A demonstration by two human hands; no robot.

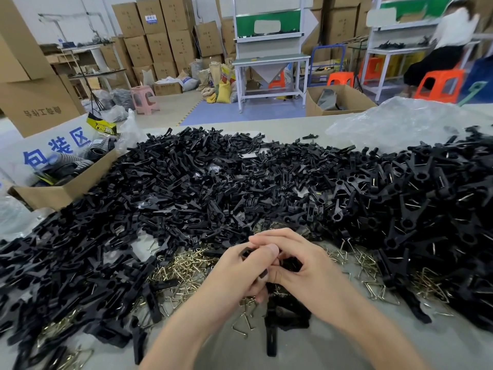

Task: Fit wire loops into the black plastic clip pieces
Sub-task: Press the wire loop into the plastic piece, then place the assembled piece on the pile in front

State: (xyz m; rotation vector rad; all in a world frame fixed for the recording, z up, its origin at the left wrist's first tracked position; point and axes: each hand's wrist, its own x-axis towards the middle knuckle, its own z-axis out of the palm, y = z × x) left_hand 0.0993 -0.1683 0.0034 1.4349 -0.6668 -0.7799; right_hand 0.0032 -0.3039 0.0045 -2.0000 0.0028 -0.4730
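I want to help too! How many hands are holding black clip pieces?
2. The left hand, bottom centre, grips black clip pieces; the right hand, just right of it, grips them too. No others show.

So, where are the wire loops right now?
Head view: the wire loops lie on the table around the left hand and right hand, at the near edge of the black clip pile.

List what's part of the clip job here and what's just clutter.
Job:
- left hand and right hand, both gripping the held clip piece
- pile of black clip pieces
- wire loops on the table

Clutter:
- cardboard box at left
- clear plastic bag
- pink stool
- orange stools
- stacked cartons
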